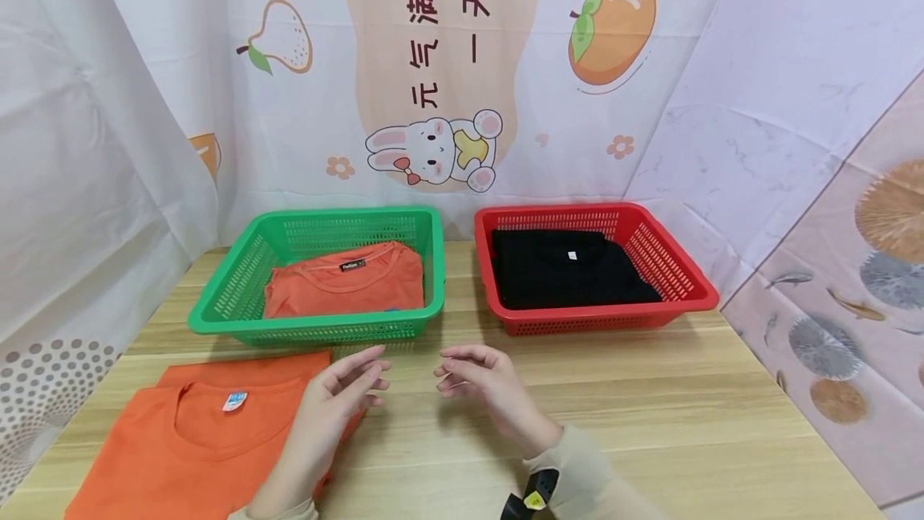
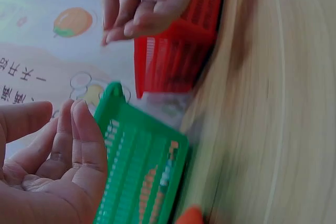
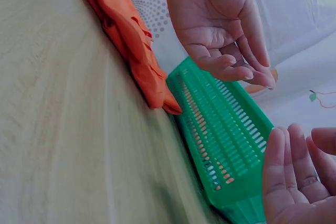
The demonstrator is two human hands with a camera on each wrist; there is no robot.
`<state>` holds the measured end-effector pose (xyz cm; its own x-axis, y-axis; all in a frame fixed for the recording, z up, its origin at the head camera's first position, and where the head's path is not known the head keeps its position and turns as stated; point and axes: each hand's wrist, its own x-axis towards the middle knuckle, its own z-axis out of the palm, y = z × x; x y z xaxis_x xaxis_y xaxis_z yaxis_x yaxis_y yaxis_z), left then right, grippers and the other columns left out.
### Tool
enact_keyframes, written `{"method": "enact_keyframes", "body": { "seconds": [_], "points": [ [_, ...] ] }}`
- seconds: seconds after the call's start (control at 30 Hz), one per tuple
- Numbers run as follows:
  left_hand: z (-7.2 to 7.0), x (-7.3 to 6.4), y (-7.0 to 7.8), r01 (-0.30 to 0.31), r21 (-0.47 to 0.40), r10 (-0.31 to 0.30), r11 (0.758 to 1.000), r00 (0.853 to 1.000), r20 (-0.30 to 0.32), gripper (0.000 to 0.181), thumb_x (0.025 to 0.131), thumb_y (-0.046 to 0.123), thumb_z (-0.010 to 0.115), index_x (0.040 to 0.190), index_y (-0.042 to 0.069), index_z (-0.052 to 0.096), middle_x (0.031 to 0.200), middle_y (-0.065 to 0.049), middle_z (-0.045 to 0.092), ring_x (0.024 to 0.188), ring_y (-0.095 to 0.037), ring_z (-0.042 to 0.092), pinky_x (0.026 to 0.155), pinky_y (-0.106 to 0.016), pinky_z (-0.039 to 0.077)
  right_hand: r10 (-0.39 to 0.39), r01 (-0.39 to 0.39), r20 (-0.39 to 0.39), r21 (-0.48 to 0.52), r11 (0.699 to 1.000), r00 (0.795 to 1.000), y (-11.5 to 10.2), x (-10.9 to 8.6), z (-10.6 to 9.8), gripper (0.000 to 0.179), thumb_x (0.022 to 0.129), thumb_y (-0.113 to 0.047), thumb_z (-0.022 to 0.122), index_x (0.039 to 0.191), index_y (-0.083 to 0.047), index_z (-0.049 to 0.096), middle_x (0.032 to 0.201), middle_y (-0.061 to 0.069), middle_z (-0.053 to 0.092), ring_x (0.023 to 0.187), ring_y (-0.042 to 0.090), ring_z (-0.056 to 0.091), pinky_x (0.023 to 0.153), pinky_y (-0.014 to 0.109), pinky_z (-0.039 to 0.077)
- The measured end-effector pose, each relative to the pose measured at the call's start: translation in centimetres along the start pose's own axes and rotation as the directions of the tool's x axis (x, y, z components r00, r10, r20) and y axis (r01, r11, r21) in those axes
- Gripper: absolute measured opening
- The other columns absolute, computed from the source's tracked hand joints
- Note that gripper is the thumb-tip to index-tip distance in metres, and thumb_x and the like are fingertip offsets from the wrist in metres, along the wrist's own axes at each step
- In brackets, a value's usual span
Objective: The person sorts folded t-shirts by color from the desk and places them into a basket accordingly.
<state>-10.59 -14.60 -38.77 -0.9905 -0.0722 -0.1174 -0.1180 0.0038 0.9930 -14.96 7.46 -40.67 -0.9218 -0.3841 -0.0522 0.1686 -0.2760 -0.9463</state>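
Both hands hover over the middle of the table, palms facing each other, holding nothing. My left hand (image 1: 334, 405), fingers loosely bent, is in front of the green basket (image 1: 318, 324) and beside a stack of folded orange T-shirts (image 1: 209, 432) at the left. Its forearm hides part of that stack. Apart from it, my right hand (image 1: 487, 387) has relaxed fingers too and is nearest the red basket (image 1: 599, 315). Inside the green basket lies a folded coral-orange T-shirt (image 1: 361, 279). A folded black garment (image 1: 563, 271) with a small white label lies in the red basket.
The wooden table (image 1: 650, 424) carries both baskets along its back edge, with a narrow gap between them. Behind them hangs a printed white curtain (image 1: 303, 119). A patterned cloth (image 1: 830, 303) borders the right side. A black band (image 1: 530, 496) is on the right wrist.
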Motion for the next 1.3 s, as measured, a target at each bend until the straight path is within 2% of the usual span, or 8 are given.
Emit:
{"method": "enact_keyframes", "body": {
  "seconds": [0.3,0.5,0.6,0.73,0.93,1.03,1.17,1.3],
  "points": [
    [-3.9,0.4,0.0,-0.027,0.064,0.032,0.998,0.997,-0.067,0.042,0.097,0.026,0.065,0.134,0.006,0.06,0.104,0.011,0.073,0.09,-0.011,0.067,0.076,-0.027,0.059,0.045,-0.044,0.045,-0.004,0.999,0.998,0.9,0.3,0.9,0.031,0.095,-0.005,0.059,0.123,0.01,0.059,0.089,0.0,0.073,0.078,0.01,0.07,0.078,0.029,0.059],
    [-6.3,0.7,-0.1,-0.027,0.062,0.033,0.998,0.995,-0.098,0.026,0.097,0.026,0.065,0.122,0.023,0.068,0.099,0.017,0.073,0.088,-0.007,0.069,0.074,-0.025,0.058,0.075,-0.073,0.054,-0.04,0.997,0.996,1.4,0.7,1.2,0.044,0.096,-0.007,0.059,0.133,0.013,0.049,0.099,0.009,0.075,0.08,0.012,0.071,0.082,0.032,0.059],
    [-7.5,0.7,-0.1,-0.007,0.091,0.017,0.996,0.994,-0.106,0.022,0.097,0.028,0.064,0.119,0.03,0.067,0.1,0.019,0.073,0.089,-0.005,0.07,0.075,-0.025,0.058,0.086,-0.084,0.049,-0.056,0.995,0.995,1.6,0.9,1.3,0.045,0.096,-0.008,0.059,0.135,0.012,0.048,0.105,0.015,0.074,0.081,0.013,0.071,0.084,0.035,0.059],
    [-8.9,0.6,-0.1,0.018,0.148,-0.001,0.989,0.993,-0.117,0.022,0.097,0.032,0.064,0.119,0.034,0.065,0.1,0.022,0.071,0.089,-0.003,0.069,0.076,-0.024,0.058,0.101,-0.099,0.047,-0.058,0.993,0.994,2.0,1.1,1.5,0.046,0.096,-0.007,0.058,0.136,0.012,0.047,0.108,0.019,0.072,0.081,0.015,0.07,0.084,0.036,0.059],
    [-10.6,0.4,0.0,0.022,0.228,0.008,0.973,0.991,-0.13,0.047,0.097,0.035,0.063,0.138,0.014,0.057,0.101,0.029,0.068,0.09,0.0,0.07,0.077,-0.023,0.058,0.109,-0.106,0.069,-0.053,0.993,0.992,2.5,1.3,1.9,0.047,0.095,-0.003,0.055,0.137,0.013,0.044,0.114,0.029,0.068,0.084,0.017,0.07,0.085,0.039,0.059],
    [-11.6,0.3,0.0,0.039,0.292,0.001,0.956,0.991,-0.136,0.059,0.097,0.039,0.062,0.145,0.007,0.049,0.1,0.035,0.064,0.091,0.006,0.067,0.078,-0.021,0.057,0.123,-0.12,0.068,-0.047,0.992,0.99,2.8,1.5,2.2,0.048,0.093,-0.002,0.057,0.137,0.012,0.043,0.117,0.031,0.066,0.085,0.018,0.07,0.085,0.039,0.059],
    [-12.9,0.3,-0.3,0.066,0.372,-0.004,0.926,0.986,-0.164,0.061,0.097,0.043,0.06,0.145,0.006,0.049,0.098,0.039,0.06,0.091,0.016,0.06,0.077,-0.017,0.055,0.151,-0.148,0.066,-0.049,0.988,0.986,3.1,1.6,2.6,0.049,0.093,-0.003,0.058,0.138,0.011,0.043,0.119,0.032,0.065,0.085,0.018,0.07,0.084,0.039,0.059],
    [-13.9,0.3,-0.7,0.053,0.417,0.033,0.908,0.98,-0.198,0.05,0.098,0.039,0.06,0.14,0.012,0.056,0.095,0.041,0.058,0.088,0.016,0.058,0.075,-0.014,0.054,0.171,-0.167,0.065,-0.073,0.983,0.983,3.4,1.6,3.0,0.048,0.095,-0.005,0.059,0.138,0.01,0.043,0.118,0.032,0.065,0.083,0.018,0.07,0.083,0.041,0.059]
  ]
}}
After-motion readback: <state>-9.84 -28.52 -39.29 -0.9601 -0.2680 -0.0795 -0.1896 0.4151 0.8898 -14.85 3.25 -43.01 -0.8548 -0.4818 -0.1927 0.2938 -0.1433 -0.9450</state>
